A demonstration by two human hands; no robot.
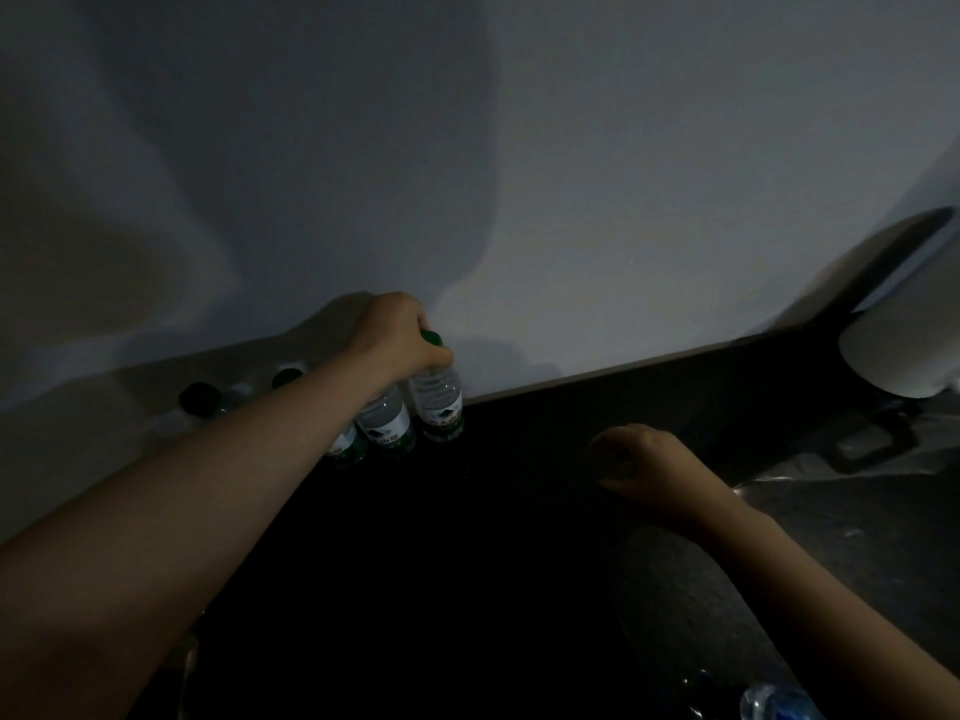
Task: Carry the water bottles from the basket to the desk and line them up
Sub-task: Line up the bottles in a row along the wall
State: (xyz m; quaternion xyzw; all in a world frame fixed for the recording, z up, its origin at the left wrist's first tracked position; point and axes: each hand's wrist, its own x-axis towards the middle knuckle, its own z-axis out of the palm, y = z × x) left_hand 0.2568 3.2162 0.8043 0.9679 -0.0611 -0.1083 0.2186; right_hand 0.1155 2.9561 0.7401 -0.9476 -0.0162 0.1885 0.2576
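Bottle (439,402): upright on desk (467,537), by the wall (571,200), right end of row (387,423)
Row: more bottles along the wall
Your left hand (395,337): fingers curled round bottle top
Your right hand (649,465): off the wall, fingers loosely curled, empty

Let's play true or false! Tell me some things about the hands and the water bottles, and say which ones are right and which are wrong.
1. The left hand grips the top of the green-capped bottle. True.
2. The right hand holds a bottle. False: its fingers are loosely curled and hold nothing.
3. The row of bottles stands on the desk close to the wall. True.
4. The bottles in that row lie on their sides. False: they stand upright, caps on top.
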